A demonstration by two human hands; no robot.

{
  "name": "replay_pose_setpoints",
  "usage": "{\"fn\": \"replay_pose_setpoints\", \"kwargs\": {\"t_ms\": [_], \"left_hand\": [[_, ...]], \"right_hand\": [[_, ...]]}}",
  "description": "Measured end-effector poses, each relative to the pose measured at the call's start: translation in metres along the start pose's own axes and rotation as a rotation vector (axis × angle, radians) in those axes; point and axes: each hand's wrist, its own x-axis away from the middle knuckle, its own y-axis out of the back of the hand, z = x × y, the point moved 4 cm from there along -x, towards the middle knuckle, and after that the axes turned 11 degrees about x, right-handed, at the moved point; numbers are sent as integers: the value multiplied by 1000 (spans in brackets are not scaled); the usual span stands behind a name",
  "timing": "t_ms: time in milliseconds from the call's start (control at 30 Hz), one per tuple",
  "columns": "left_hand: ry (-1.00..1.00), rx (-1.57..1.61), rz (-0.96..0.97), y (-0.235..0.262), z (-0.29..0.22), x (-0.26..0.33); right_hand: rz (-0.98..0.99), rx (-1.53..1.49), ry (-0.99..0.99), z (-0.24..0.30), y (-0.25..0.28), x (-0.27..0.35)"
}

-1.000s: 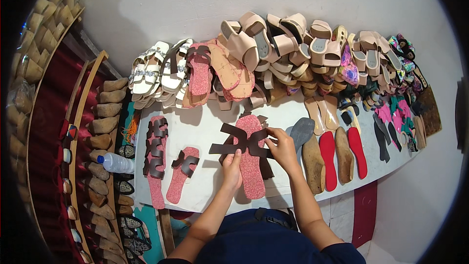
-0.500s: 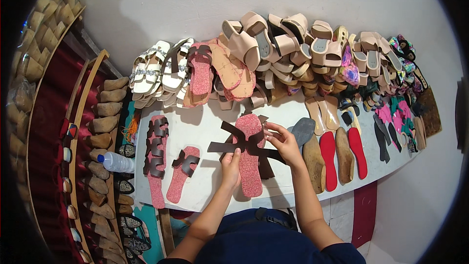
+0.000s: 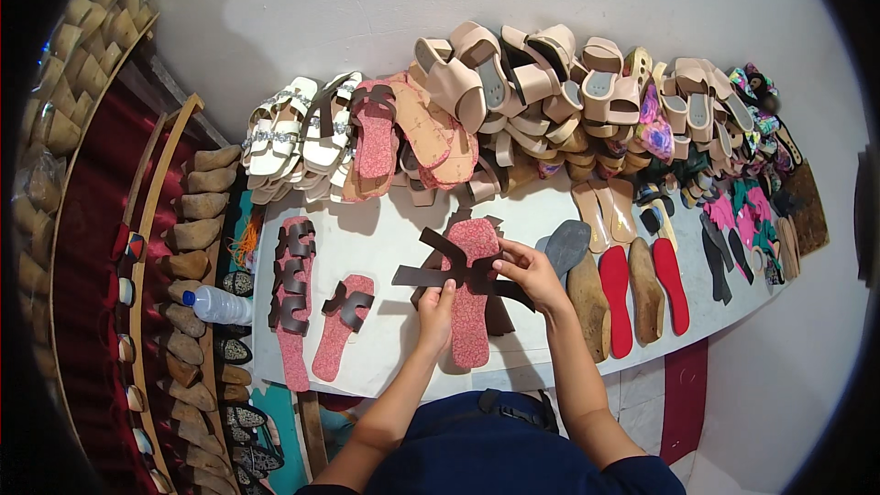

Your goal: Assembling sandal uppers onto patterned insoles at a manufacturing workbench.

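In the middle of the table, a pink patterned insole (image 3: 471, 341) is held up with its rounded end away from me. A dark brown H-shaped sandal strap (image 3: 466, 276) lies across it, its loose ends sticking out on both sides. My left hand (image 3: 435, 316) is closed at the left edge, the thumb pressing strap and insole together. On the other side, my right hand (image 3: 533, 279) pinches the strap near the insole's right edge with thumb and fingers. More dark brown strap pieces (image 3: 498, 316) lie beneath, partly hidden.
Pink insoles with brown straps (image 3: 344, 328) lie to the left. To the right are wooden shoe lasts (image 3: 588, 307) and red insoles (image 3: 615, 302). Finished sandals (image 3: 458, 82) pile along the wall. A water bottle (image 3: 223, 304) stands beside a rack of lasts (image 3: 197, 234).
My right hand's fingers have come down from the insole's upper right edge and closed on the strap. The insole and strap have shifted slightly to the right; my left hand keeps its grip.
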Motion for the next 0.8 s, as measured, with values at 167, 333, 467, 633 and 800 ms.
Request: {"fn": "replay_pose_setpoints", "kwargs": {"t_ms": [167,333,467,633,800], "left_hand": [[25,-22,28,7,7,-1],[-17,-122,-1,3,4,-1],[-29,-151,4,5,4,-1],[21,-34,-1,-4,-5,2],[-7,-4,-6,-1,-6,1]], "right_hand": [[-8,15,-53,-8,4,-1],[-92,-37,-35,-18,6,0],[-131,-26,-56,-14,4,2],[-43,-20,-74,-12,8,2],[-145,317,124,-11,23,5]]}}
